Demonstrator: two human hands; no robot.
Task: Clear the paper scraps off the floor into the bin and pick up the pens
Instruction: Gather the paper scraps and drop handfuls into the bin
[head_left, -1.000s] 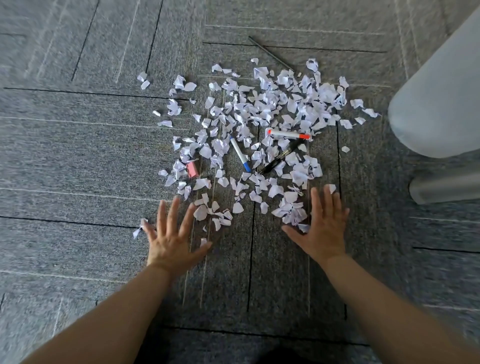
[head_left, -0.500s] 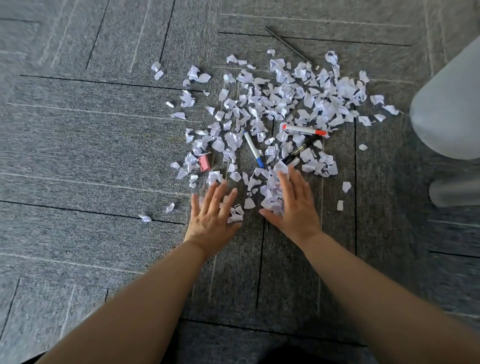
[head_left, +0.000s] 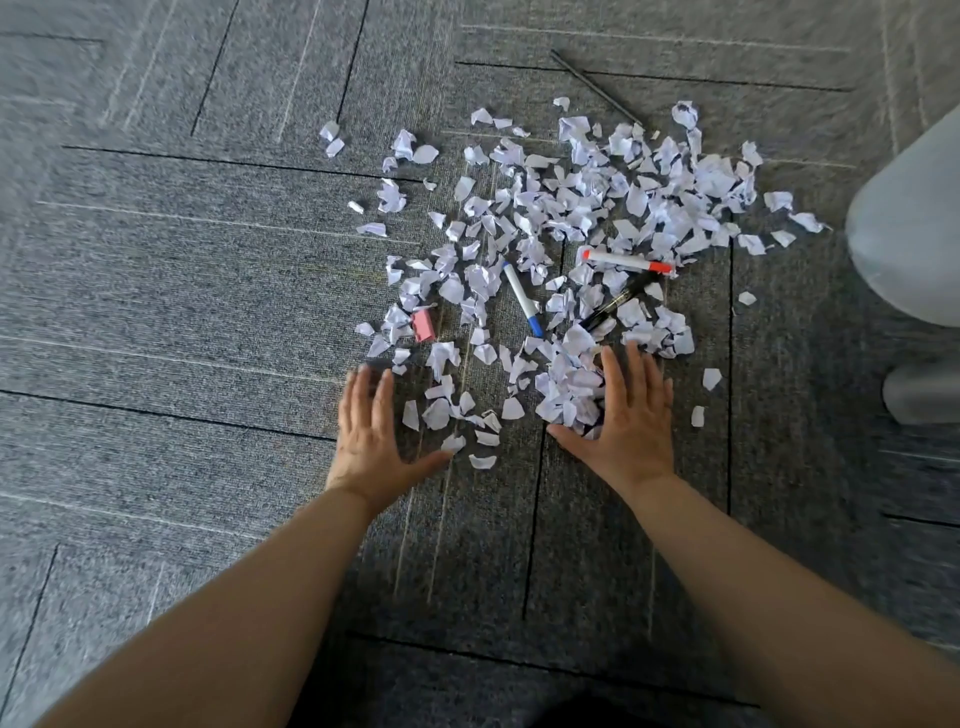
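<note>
Flat-palmed, fingers straight, a person's left hand (head_left: 371, 436) and right hand (head_left: 626, 423) press the grey carpet (head_left: 208, 312) flanking paper scraps (head_left: 569, 387), the right against a heap; beyond, a blue-capped marker (head_left: 522, 299) points cap-first toward them beside a pink eraser (head_left: 423, 326), a red-capped marker (head_left: 626, 261) lies crosswise, a black pen (head_left: 618, 301) slants below it, lettering unreadable.

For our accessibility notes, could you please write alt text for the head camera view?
A person's left hand and right hand, both open, reach palms down to the near edge of scattered white paper scraps on grey carpet. Among the scraps lie a blue-capped pen, a red-capped pen, a black pen and a pink eraser.
</note>
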